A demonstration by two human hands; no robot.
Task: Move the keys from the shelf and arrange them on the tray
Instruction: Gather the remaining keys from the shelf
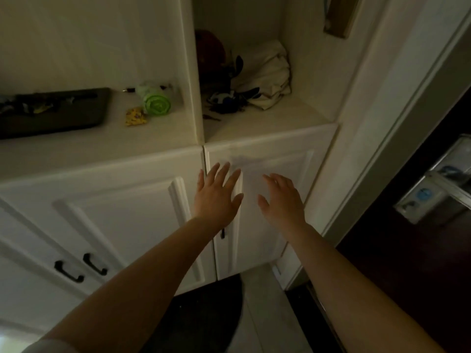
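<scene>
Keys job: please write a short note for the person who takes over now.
Left hand and right hand: both open, empty, in front of the cabinet doors.
Keys: a dark bunch lies in the right shelf niche, beside a white cloth.
Tray: on the counter to the left, some small items already in it; too dim to name them.
Left: bring the bunch over and arrange it.

White shelf [267,118] – keys [224,103], pale cloth [267,72]; counter [114,143] to its left w/ dark tray [76,121], green roll [156,104]
</scene>
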